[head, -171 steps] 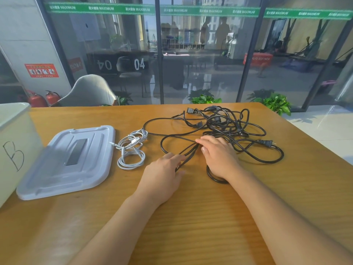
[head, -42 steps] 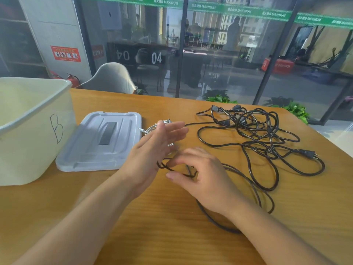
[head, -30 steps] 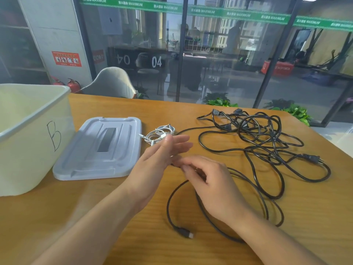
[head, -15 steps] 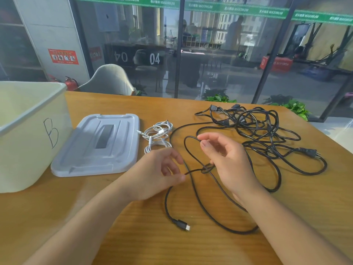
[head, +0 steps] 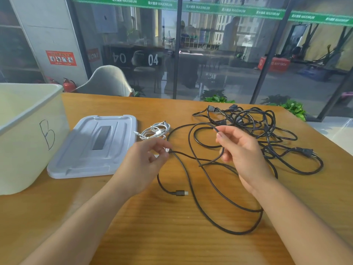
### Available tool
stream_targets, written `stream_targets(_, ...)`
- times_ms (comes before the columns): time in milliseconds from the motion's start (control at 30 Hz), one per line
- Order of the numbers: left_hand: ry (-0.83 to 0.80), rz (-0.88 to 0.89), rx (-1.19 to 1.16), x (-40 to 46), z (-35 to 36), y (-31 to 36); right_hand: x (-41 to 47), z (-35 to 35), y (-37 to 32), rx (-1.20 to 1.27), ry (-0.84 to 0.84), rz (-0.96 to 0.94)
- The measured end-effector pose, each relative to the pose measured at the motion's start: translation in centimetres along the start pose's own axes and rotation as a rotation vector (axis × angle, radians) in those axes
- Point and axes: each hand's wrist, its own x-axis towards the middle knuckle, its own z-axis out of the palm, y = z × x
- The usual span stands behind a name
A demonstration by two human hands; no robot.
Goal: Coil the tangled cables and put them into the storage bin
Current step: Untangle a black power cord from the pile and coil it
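A thin black cable (head: 208,192) lies in loose loops on the wooden table, its small plug (head: 181,193) near the middle. My left hand (head: 145,161) pinches this cable at its fingertips. My right hand (head: 242,150) holds a raised loop of the same cable between thumb and fingers. Behind my right hand sits a tangled heap of thicker black power cords (head: 263,129). A small white cable bundle (head: 156,131) lies by the lid. The cream storage bin (head: 24,138), marked B, stands open at the left.
The bin's grey lid (head: 93,146) lies flat between the bin and the white cable. The wooden table (head: 172,236) ends at the right, close to the power cords. A chair (head: 107,81) and a glass wall stand behind the table.
My right hand has lifted the black cable loop higher and to the right, widening it. My left hand keeps its pinch. The plug has stayed on the table.
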Motion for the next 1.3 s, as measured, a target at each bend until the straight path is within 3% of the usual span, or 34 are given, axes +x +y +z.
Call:
stream_targets(233,0.029,0.025,-0.030,0.0,-0.3,0.5,-0.6,0.7,-0.5,0.107,-0.145,-0.083)
stream_targets(333,0.066,0.029,-0.078,0.0,-0.1,0.5,-1.0,0.6,-0.9,0.126,-0.298,-0.091)
stream_targets(500,0.171,0.020,-0.196,0.3,-0.4,0.6,-2.2,1.2,-1.3,-0.071,-0.624,-0.078)
stream_targets(633,0.163,0.092,-0.318,0.2,-0.6,1.3,-3.5,2.3,-1.3,-0.329,-0.721,-0.163)
stream_targets(700,0.166,0.128,-0.319,0.1,-0.6,1.5,-3.8,2.8,-1.3,-0.362,-0.621,-0.295)
stream_targets(833,0.163,0.182,-0.295,0.0,-0.6,1.7,-3.5,2.7,-1.7,-0.517,-0.114,-0.673)
stream_targets(900,0.132,0.224,-0.272,-0.1,-0.4,1.8,-3.3,2.5,-2.0,-0.657,0.050,-0.738)
stream_targets(967,0.072,0.260,-0.258,-0.2,-0.1,1.8,-3.2,2.5,-2.0,-0.732,0.047,-0.653)
stream_targets(1033,0.010,0.262,-0.260,-0.4,0.3,1.8,-3.3,2.8,-1.8,-0.725,-0.074,-0.459)
stream_targets(1167,-0.154,0.287,-0.245,-1.0,1.4,2.2,-3.0,3.0,-0.9,-0.470,-0.297,-0.063)
stream_targets(1300,-0.222,0.262,-0.239,-1.4,2.1,2.3,-2.6,3.0,-0.6,-0.463,-0.499,-0.014)
